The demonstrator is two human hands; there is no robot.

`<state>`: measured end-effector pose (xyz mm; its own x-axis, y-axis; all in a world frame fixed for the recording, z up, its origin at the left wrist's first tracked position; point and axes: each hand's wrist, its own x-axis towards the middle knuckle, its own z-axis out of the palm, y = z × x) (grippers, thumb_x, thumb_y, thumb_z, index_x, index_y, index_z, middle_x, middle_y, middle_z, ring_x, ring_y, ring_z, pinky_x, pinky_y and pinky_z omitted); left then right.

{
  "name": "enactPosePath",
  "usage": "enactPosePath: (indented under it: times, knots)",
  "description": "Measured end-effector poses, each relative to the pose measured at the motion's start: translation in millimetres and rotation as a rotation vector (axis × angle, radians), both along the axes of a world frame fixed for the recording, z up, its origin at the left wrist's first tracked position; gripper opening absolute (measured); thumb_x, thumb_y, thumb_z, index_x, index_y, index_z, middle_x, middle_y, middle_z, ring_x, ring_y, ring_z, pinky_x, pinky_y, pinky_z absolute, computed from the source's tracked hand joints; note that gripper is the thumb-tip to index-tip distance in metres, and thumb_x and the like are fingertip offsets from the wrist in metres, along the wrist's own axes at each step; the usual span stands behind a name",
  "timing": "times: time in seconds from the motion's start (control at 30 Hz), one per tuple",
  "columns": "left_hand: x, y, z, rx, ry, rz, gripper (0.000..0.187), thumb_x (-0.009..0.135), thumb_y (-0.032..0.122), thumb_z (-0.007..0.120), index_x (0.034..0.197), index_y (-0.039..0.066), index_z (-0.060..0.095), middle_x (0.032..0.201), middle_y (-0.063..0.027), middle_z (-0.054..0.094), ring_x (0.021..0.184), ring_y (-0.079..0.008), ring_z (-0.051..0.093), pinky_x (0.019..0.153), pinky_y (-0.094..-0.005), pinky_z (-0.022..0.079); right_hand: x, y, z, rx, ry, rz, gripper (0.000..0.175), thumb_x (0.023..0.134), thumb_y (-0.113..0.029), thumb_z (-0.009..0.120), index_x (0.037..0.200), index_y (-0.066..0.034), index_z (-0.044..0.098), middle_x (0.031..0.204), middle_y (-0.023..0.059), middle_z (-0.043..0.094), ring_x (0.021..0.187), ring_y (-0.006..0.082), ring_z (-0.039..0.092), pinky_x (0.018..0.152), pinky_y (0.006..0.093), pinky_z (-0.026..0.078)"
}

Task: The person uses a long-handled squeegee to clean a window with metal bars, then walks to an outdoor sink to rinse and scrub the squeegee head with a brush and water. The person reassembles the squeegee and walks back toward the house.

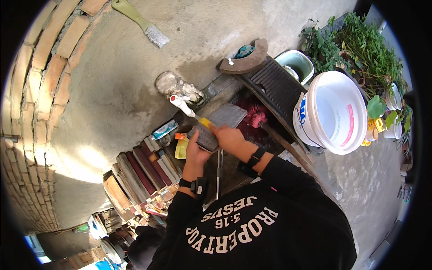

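My left hand point(196, 151) grips the near side of a grey, round-cornered pad point(203, 137) with a dark rim, which looks like a flat mop head. A metal pole point(219, 179) runs from the pad's near edge toward my body; whether they are joined cannot be told. In my right hand point(229, 137) is a yellow object point(204, 122), held against the pad's far edge; my fingers hide part of it. A white tap point(182, 105) with a red mark is just beyond it. Behind my right hand lies a grey flat slab point(225, 117).
A yellow bottle point(181, 146) and a tube point(164, 130) lie left of my hands, beside stacked wood point(145, 168). Rightward are a pink mop point(255, 116), a ridged black board point(275, 82) and a white bucket point(332, 111). A green-handled brush point(141, 23) is against the wall.
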<state>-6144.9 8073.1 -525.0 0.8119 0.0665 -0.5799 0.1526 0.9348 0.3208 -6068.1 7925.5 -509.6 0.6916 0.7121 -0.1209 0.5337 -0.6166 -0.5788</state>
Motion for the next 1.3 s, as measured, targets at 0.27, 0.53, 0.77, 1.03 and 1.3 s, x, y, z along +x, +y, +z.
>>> enactPosePath:
  times: [0.27,0.53,0.77,1.03,1.3]
  knots:
    - [-21.4,-7.4,24.6,-0.062,-0.017,-0.033,0.063,0.076,0.003,0.043,0.133,0.028,0.033,0.135,-0.015,0.04,0.125,-0.0418,0.039,0.089,-0.0736,0.034,6.4,-1.3,-32.4,-0.024,0.014,-0.068,0.04,0.086,-0.015,0.047,0.126,-0.0103,0.046,0.096,0.0245,0.058,0.076,0.0382,0.065,0.063,0.0437,0.054]
    - [-43.4,-0.3,48.5,-0.008,-0.063,-0.064,0.069,0.069,0.003,0.045,0.136,0.006,0.032,0.136,-0.0205,0.038,0.125,-0.045,0.038,0.096,-0.0698,0.032,-21.4,-2.6,5.7,0.014,-0.005,0.007,0.046,0.085,-0.014,0.047,0.131,-0.0158,0.042,0.095,0.0213,0.058,0.078,0.0363,0.065,0.064,0.0436,0.053]
    - [-63.7,-13.9,62.2,-0.025,-0.01,-0.094,0.072,0.067,0.002,0.046,0.137,0.007,0.03,0.138,-0.0215,0.036,0.126,-0.0468,0.035,0.095,-0.0724,0.03,67.8,-16.7,-76.2,-0.23,0.061,-0.218,0.045,0.088,-0.013,0.042,0.133,-0.017,0.041,0.108,0.0242,0.057,0.087,0.037,0.064,0.071,0.0443,0.053]
    - [-57.1,3.2,46.5,0.023,0.012,-0.009,0.07,0.067,0.003,0.045,0.135,0.005,0.033,0.134,-0.0211,0.041,0.123,-0.0461,0.039,0.096,-0.0706,0.031,-46.4,-13.4,33.6,-0.027,0.036,0.019,0.048,0.086,-0.014,0.046,0.133,-0.0075,0.042,0.097,0.024,0.055,0.073,0.0356,0.065,0.059,0.0411,0.054]
    - [-60.7,0.5,47.7,-0.001,-0.001,0.025,0.07,0.067,0.003,0.045,0.137,0.005,0.032,0.135,-0.021,0.04,0.123,-0.0457,0.039,0.097,-0.0704,0.029,-64.5,-30.7,13.6,0.075,-0.043,0.016,0.057,0.082,-0.013,0.051,0.137,-0.0221,0.037,0.09,0.0181,0.055,0.065,0.0343,0.063,0.053,0.0418,0.052]
